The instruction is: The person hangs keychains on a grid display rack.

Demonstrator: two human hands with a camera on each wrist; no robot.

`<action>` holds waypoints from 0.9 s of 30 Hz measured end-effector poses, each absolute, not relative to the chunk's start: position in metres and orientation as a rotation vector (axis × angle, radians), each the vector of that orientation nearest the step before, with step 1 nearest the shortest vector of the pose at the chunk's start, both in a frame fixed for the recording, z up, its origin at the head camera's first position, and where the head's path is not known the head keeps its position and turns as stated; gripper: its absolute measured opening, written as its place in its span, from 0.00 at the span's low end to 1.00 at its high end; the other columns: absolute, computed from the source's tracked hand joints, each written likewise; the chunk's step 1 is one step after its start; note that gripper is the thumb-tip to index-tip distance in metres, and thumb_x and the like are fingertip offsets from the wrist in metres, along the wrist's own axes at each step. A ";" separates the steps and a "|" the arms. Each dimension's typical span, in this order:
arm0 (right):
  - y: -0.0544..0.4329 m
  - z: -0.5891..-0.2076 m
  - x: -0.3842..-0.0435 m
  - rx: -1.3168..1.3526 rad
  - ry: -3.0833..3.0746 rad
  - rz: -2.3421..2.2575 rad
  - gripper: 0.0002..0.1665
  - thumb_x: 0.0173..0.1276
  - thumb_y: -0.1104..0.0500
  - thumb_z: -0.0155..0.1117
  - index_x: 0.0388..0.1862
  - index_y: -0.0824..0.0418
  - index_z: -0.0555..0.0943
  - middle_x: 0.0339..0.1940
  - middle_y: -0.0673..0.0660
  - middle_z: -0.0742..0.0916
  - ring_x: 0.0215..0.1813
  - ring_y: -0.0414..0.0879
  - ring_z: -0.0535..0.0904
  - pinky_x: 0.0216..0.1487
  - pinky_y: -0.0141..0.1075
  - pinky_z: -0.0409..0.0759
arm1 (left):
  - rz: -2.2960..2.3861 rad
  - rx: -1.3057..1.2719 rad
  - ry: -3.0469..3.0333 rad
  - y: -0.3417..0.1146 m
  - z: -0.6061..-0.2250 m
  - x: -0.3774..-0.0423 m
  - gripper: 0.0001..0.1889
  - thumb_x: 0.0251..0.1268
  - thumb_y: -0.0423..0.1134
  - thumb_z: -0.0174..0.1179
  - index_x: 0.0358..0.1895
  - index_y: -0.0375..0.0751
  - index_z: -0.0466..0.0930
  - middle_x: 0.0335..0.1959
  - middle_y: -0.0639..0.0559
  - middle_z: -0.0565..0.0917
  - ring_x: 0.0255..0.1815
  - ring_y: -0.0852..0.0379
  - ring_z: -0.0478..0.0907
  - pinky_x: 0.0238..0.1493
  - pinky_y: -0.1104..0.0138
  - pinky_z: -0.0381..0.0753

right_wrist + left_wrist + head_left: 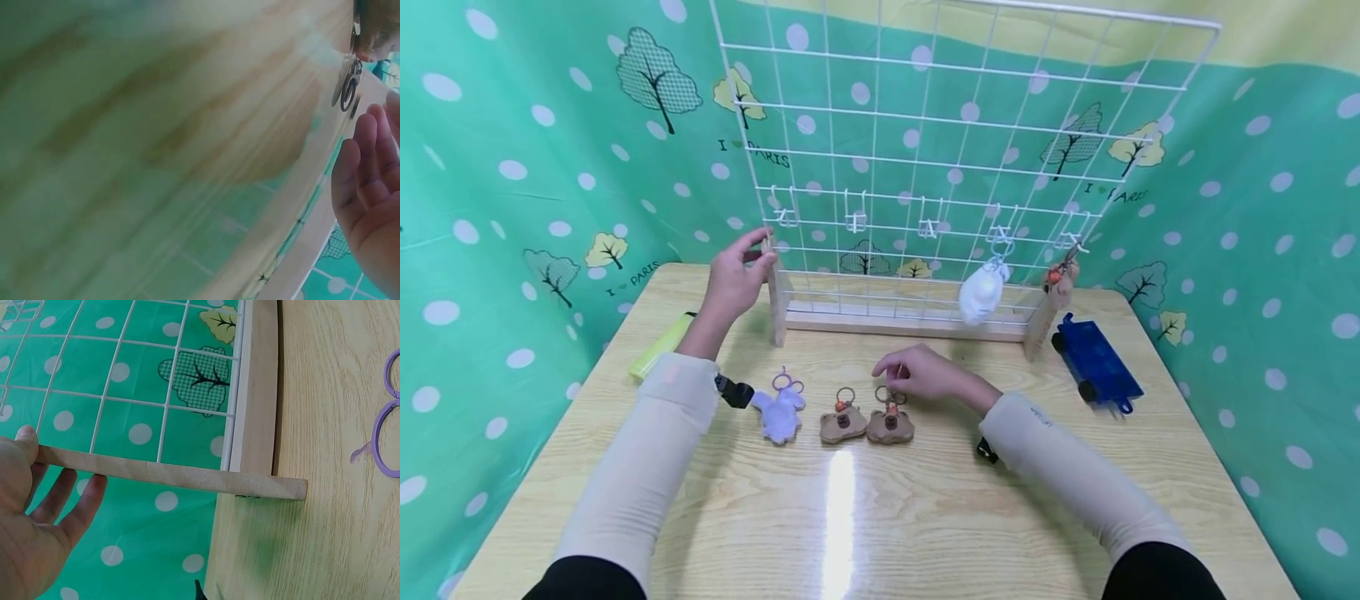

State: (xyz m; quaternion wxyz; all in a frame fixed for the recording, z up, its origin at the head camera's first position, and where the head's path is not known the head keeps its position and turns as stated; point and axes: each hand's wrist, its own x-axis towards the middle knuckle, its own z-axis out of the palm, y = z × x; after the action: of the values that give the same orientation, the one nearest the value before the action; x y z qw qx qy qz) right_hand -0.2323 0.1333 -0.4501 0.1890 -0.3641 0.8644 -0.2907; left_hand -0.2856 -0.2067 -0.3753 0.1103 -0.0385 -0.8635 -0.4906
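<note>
In the head view my left hand point(736, 277) grips the upper end of the wooden side post point(187, 477) of a white wire grid rack, its thumb on one side and fingers on the other in the left wrist view. My right hand point(927, 372) hovers low over the table, fingers loosely bent, beside the metal ring of the right brown bear-like keychain point(891, 426). In the right wrist view its fingers point(367, 162) appear apart from that ring point(348, 92). A matching brown keychain point(842, 424) lies alongside, and a lavender keychain point(780, 416) lies further left.
Several hooks point(855, 220) line the grid. A white plush keychain point(982, 292) hangs from one; a brownish keychain point(1060, 283) hangs at the right end. A blue toy cart point(1097, 360) stands right of the rack, and a yellow-green object point(662, 347) lies at left.
</note>
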 end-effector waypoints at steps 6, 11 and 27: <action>0.131 -0.451 -0.233 -1.081 2.441 -0.714 0.16 0.72 0.64 0.64 0.58 0.58 0.85 0.33 0.47 0.87 0.36 0.36 0.81 0.46 0.29 0.85 | -1.448 -0.112 -2.532 -0.207 -0.376 -0.286 0.26 0.78 0.45 0.56 0.76 0.53 0.68 0.70 0.40 0.76 0.70 0.43 0.75 0.59 0.52 0.88; 0.132 -0.454 -0.233 -1.134 2.436 -0.642 0.17 0.72 0.64 0.64 0.57 0.56 0.86 0.31 0.47 0.85 0.33 0.35 0.77 0.43 0.29 0.83 | -1.451 -0.125 -2.518 -0.207 -0.377 -0.286 0.25 0.77 0.45 0.57 0.75 0.54 0.70 0.71 0.42 0.76 0.70 0.44 0.76 0.57 0.55 0.89; 0.133 -0.456 -0.233 -1.182 2.437 -0.578 0.18 0.72 0.66 0.65 0.57 0.53 0.87 0.32 0.47 0.85 0.35 0.38 0.77 0.43 0.29 0.81 | -1.449 -0.147 -2.509 -0.209 -0.381 -0.289 0.26 0.77 0.47 0.57 0.74 0.51 0.70 0.71 0.43 0.75 0.70 0.44 0.75 0.56 0.54 0.90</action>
State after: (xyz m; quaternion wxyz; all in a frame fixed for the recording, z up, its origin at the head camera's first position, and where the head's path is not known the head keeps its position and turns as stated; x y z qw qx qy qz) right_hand -0.2334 0.1327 -0.4559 0.1849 -0.4195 0.8647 -0.2052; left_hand -0.2891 -0.2086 -0.3807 0.1199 -0.0503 -0.8586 -0.4958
